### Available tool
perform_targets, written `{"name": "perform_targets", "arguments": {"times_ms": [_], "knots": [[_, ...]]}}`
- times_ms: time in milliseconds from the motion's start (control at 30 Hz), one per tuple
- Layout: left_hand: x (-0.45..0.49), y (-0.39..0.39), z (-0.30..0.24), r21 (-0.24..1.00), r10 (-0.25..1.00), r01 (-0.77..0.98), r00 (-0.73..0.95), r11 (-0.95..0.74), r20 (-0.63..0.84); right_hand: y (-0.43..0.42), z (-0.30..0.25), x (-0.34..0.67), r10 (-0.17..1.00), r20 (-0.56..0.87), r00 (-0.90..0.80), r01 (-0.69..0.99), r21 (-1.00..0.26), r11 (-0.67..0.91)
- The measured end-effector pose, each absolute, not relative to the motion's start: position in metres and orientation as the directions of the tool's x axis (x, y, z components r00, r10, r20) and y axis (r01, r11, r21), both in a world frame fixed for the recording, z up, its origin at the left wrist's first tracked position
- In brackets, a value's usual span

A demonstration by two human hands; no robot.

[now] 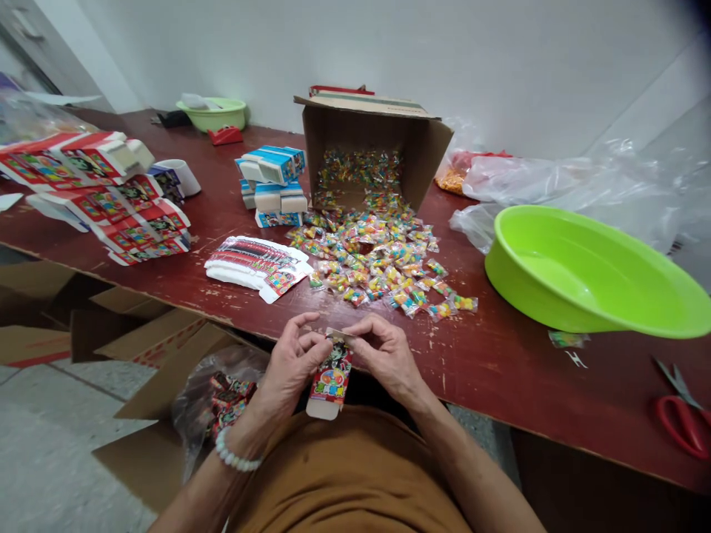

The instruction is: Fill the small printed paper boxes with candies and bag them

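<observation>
Between my two hands, just off the table's front edge, is a small red printed candy box (pixel 332 370), its white flap hanging loose at the lower end. My left hand (pixel 297 359) grips the box's left side near the top, thumb across its face. The fingers of my right hand (pixel 386 354) pinch the top end at a flap. What is inside the box cannot be seen. Just beyond lies a fanned row of flat red and white cartons (pixel 252 265), beside a heap of clear packets of coloured candy (pixel 383 259).
A cardboard box (pixel 378 122) on its side spills the packets. Bundled blue cartons (pixel 275 181) and red cartons (pixel 105 192) stand left. A green basin (pixel 589 266) and red-handled scissors (pixel 681 414) lie right. Below the table (pixel 222 178), a plastic bag (pixel 222 392) holds red boxes.
</observation>
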State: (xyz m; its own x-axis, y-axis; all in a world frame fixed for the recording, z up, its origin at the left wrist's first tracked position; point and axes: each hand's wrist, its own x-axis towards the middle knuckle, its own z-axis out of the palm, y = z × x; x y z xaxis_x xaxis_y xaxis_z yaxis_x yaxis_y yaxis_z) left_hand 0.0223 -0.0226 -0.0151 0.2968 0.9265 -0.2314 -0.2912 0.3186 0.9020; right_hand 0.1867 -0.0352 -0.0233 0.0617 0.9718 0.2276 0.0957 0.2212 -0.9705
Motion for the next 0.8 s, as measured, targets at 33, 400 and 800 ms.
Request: {"name": "perform_targets", "arguments": {"times_ms": [33,400,800], "knots": [[0.024,-0.023,-0.014,0.87,0.89,-0.296,0.357,0.395,-0.282,-0.036,-0.024,0.187,0.96,0.268,0.087,0.112,-0.96,0.258],[0.035,-0.024,-0.011,0.796,0.763,-0.184,0.47,0.577,-0.444,-0.03,-0.007,0.189,0.979,0.197,-0.044,0.211,-0.956,0.202],[0.034,-0.024,-0.018,0.893,0.832,-0.085,0.412,0.441,-0.372,-0.023,-0.01,0.197,0.98,0.123,-0.155,-0.014,-0.992,0.122]]}}
